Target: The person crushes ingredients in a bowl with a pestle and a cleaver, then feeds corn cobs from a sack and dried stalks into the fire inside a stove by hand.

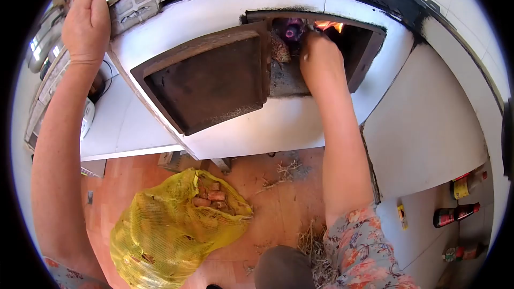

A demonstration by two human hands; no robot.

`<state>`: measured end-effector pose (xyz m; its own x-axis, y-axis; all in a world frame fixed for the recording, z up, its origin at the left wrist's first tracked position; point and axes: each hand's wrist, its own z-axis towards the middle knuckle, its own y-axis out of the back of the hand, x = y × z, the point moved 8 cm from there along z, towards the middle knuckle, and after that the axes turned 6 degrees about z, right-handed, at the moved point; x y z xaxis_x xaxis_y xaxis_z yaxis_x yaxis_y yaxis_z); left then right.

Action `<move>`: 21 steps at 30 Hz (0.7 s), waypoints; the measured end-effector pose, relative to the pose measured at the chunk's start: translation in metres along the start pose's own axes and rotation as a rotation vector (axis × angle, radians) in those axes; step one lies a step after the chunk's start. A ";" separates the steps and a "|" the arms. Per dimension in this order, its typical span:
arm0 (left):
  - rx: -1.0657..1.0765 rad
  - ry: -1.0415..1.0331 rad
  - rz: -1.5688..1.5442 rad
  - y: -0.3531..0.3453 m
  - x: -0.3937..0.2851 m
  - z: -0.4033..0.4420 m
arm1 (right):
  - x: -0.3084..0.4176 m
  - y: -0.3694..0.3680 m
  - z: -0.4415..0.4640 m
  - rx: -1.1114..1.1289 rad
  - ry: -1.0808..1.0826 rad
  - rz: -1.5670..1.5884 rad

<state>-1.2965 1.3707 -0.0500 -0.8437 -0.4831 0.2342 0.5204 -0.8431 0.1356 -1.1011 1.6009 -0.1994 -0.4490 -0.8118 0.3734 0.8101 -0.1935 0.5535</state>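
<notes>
My left hand (88, 27) is closed at the left corner of the stove's tiled top edge (147, 10), its fingers folded against it. My right hand (321, 53) reaches into the firebox opening (281, 77) of the white stove. Its fingers are curled together near the flames (329, 24), and what they hold, if anything, is hidden. A charred, reddish chunk of fuel (280, 50) lies just left of that hand. The dark metal firebox door (206, 80) hangs open to the left.
A yellow mesh sack (160, 230) with pieces of wood or cobs (216, 196) lies on the reddish floor. Dry twigs (284, 174) are scattered nearby, with more brush (313, 246) by my knee (282, 268). Several bottles (455, 215) stand at the right.
</notes>
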 end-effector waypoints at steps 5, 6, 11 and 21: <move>0.013 0.012 0.004 0.001 0.000 0.000 | -0.009 -0.013 -0.012 -0.035 0.059 0.133; 0.019 0.012 0.001 0.000 -0.001 0.000 | -0.012 -0.017 -0.008 -0.068 0.085 0.165; 0.014 0.009 0.012 0.000 0.001 0.000 | -0.025 -0.038 0.033 -0.163 0.116 0.028; 0.024 0.015 -0.002 0.000 0.001 -0.002 | -0.011 0.012 -0.008 -0.226 0.045 -0.176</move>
<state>-1.2976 1.3697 -0.0513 -0.8465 -0.4849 0.2197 0.5215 -0.8383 0.1589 -1.0836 1.6031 -0.2033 -0.5773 -0.7773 0.2500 0.7867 -0.4475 0.4253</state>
